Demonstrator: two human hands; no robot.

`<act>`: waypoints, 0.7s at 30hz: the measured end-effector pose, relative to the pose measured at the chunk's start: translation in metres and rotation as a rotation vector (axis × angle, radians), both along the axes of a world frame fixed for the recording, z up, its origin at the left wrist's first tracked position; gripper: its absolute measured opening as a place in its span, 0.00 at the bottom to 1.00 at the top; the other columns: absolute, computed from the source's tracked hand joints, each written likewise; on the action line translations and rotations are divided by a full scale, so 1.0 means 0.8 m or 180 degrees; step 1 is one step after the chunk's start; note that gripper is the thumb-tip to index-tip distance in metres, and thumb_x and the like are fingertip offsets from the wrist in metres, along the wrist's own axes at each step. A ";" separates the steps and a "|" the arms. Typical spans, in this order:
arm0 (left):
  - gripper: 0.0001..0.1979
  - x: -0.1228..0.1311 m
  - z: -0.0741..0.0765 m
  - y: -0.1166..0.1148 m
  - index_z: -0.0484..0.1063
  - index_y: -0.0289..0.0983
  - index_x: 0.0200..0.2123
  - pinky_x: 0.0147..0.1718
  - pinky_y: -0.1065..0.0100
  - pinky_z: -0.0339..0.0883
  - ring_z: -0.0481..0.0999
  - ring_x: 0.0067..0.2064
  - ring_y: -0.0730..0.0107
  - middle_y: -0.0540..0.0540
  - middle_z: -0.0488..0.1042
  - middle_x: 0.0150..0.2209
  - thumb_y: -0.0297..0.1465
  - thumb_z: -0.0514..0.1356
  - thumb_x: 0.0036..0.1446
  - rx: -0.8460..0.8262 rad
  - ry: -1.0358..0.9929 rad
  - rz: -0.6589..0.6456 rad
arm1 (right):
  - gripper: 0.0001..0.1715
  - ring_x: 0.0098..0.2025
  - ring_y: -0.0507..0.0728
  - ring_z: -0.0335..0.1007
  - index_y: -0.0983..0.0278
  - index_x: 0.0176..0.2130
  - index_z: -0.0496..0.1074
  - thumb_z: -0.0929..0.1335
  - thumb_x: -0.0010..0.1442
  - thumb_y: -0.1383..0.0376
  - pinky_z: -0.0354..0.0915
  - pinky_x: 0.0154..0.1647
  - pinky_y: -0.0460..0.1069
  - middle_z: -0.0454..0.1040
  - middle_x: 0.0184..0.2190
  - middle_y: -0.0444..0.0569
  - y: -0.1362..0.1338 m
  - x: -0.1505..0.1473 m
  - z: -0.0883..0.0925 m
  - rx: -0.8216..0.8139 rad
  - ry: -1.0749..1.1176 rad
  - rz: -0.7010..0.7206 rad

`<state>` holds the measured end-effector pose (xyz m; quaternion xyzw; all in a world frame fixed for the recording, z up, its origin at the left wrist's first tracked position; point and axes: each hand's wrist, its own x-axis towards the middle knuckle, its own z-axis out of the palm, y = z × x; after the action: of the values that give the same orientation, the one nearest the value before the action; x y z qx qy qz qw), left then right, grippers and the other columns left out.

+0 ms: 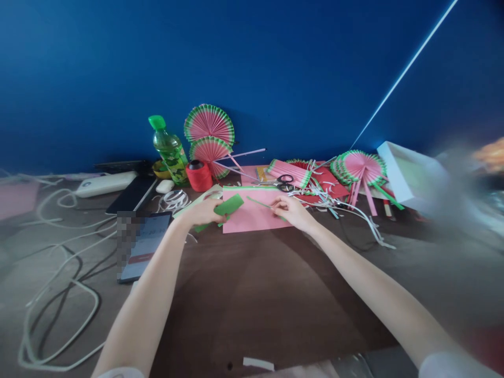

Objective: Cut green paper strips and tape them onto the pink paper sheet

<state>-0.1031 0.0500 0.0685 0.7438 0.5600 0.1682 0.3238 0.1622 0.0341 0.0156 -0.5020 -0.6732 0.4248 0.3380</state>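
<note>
A sheet of pink paper (248,223) lies on the dark table, with a green strip (252,187) along its far edge. My left hand (205,211), at the sheet's left side, is closed on a piece of green paper (230,205). More green paper shows under that hand. Over the sheet's right part, my right hand (289,210) pinches a thin green paper strip (258,201) that points left. Black-handled scissors (285,182) lie just beyond the sheet, near my right hand.
Pleated pink-and-green paper fans (209,123) lean on the blue wall, with more fans (360,167) at right. A green-capped bottle (169,149) and a red thread spool (199,176) stand at back left. White cables (96,304), a tablet (144,247), paper scraps (323,194) and a white box (409,176) surround the work.
</note>
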 end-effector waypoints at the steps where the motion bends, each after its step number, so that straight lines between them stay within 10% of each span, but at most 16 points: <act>1: 0.11 -0.001 0.002 0.000 0.74 0.38 0.25 0.36 0.68 0.60 0.70 0.38 0.61 0.47 0.73 0.35 0.33 0.64 0.32 0.0010 0.0030 -0.0103 | 0.09 0.30 0.54 0.71 0.65 0.34 0.65 0.65 0.51 0.64 0.65 0.34 0.49 0.73 0.26 0.47 -0.001 0.004 0.003 -0.0033 0.0052 0.0027; 11: 0.16 0.046 -0.001 -0.024 0.71 0.38 0.31 0.30 0.72 0.57 0.68 0.33 0.65 0.50 0.72 0.30 0.34 0.63 0.32 -0.0754 0.0374 -0.1148 | 0.10 0.27 0.51 0.71 0.67 0.33 0.68 0.69 0.47 0.66 0.65 0.32 0.47 0.76 0.26 0.48 -0.016 0.051 0.045 -0.1431 -0.0353 0.1611; 21: 0.19 0.059 -0.019 -0.033 0.67 0.38 0.36 0.25 0.72 0.54 0.67 0.30 0.66 0.50 0.71 0.29 0.34 0.62 0.36 -0.0752 0.0945 -0.1397 | 0.07 0.22 0.49 0.67 0.67 0.29 0.71 0.68 0.45 0.68 0.63 0.25 0.44 0.72 0.22 0.44 -0.026 0.043 0.034 -0.1368 -0.0791 0.1755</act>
<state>-0.0557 0.0234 0.0535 0.8208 0.4427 -0.0829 0.3513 0.1963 0.0135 0.0427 -0.4090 -0.7146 0.5674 0.0134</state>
